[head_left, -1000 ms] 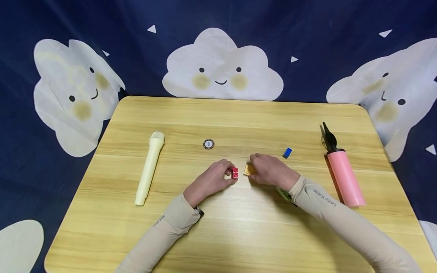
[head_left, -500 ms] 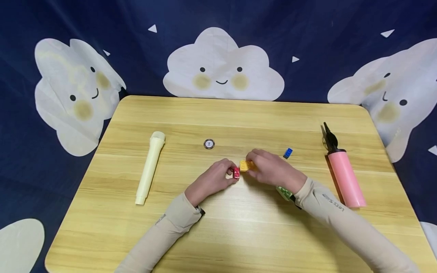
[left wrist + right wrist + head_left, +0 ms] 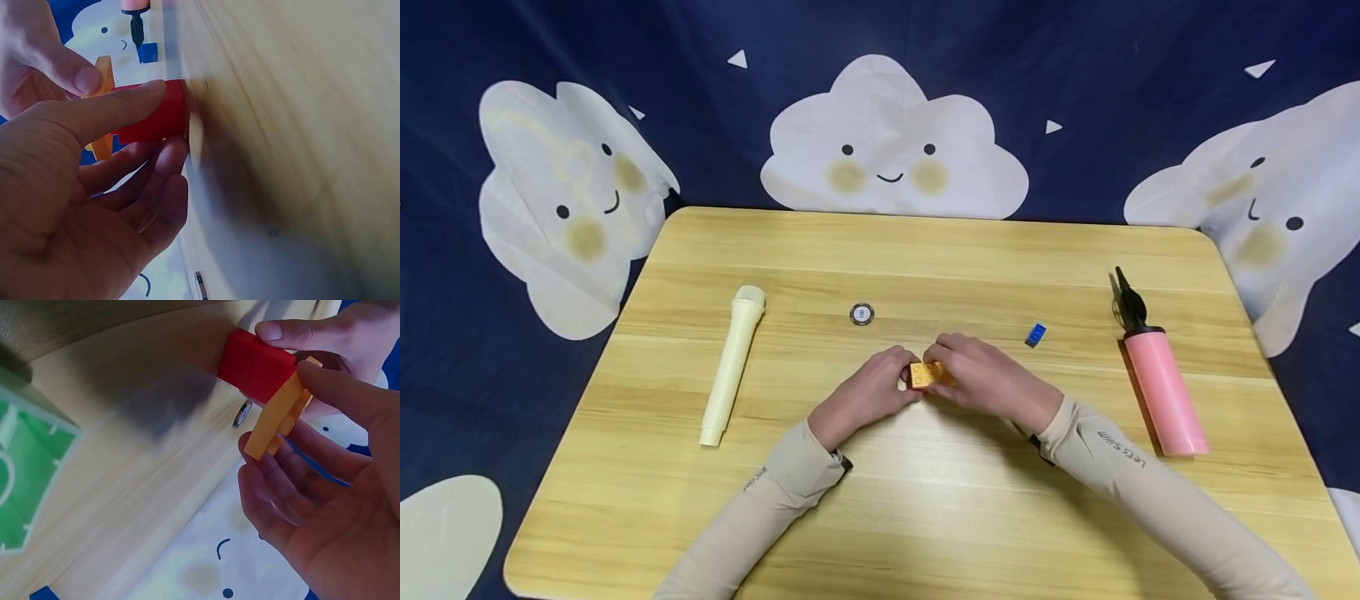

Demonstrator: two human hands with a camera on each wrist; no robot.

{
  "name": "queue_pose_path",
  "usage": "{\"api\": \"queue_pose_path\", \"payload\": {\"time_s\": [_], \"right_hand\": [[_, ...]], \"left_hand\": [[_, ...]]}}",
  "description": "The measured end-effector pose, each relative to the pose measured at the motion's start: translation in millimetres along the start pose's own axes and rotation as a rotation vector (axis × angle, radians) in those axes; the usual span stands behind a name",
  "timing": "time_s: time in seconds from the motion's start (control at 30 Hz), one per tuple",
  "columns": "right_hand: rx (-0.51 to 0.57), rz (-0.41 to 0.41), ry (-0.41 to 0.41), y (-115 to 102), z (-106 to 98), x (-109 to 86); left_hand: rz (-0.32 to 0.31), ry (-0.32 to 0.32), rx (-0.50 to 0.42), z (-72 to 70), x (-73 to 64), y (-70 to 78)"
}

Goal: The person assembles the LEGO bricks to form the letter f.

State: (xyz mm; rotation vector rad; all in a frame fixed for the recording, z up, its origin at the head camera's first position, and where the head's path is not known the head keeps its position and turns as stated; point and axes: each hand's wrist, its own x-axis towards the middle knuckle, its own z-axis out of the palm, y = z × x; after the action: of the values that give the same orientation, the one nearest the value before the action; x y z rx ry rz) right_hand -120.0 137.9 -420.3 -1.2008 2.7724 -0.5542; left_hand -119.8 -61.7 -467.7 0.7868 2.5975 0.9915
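Note:
My left hand (image 3: 865, 392) pinches a red toy building brick (image 3: 150, 115) between thumb and fingers, its base on or just above the table. From the other side my right hand (image 3: 985, 375) pinches a flat orange building brick (image 3: 272, 419) by its edge. This orange brick lies over the red one's studded top, as both wrist views show. Whether the two are locked together I cannot tell. From the head view the orange brick hides the red one. A green building brick (image 3: 28, 469) with a hollow underside appears in the right wrist view, near the right wrist.
A small blue brick (image 3: 1036, 335) lies right of the hands. Beyond the left hand is a round poker chip (image 3: 862, 313). A cream toy microphone (image 3: 732, 367) lies at the left, a pink hand pump (image 3: 1165, 392) at the right of the wooden table (image 3: 887, 533).
My right hand has carried the orange brick leftward, from beside the red brick to over its top. The left hand keeps its grip on the red brick with little movement.

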Motion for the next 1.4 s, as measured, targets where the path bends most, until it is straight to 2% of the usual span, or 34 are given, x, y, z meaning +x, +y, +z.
{"api": "queue_pose_path", "payload": {"time_s": [0.57,1.03,1.23,1.4], "right_hand": [[-0.033,-0.009,0.011,-1.7,5.4,3.0],[-0.013,0.031,-0.004,-0.4,8.1,3.1],[-0.007,0.046,-0.028,-1.1,6.1,4.1],[-0.018,0.040,-0.049,-0.1,4.9,4.7]], "left_hand": [[0.016,0.006,0.035,-0.5,1.4,0.7],[0.030,0.002,0.047,-0.4,2.9,0.7],[0.008,-0.007,0.077,-0.8,0.4,2.0],[-0.005,0.023,0.099,-0.3,-3.2,1.7]]}}
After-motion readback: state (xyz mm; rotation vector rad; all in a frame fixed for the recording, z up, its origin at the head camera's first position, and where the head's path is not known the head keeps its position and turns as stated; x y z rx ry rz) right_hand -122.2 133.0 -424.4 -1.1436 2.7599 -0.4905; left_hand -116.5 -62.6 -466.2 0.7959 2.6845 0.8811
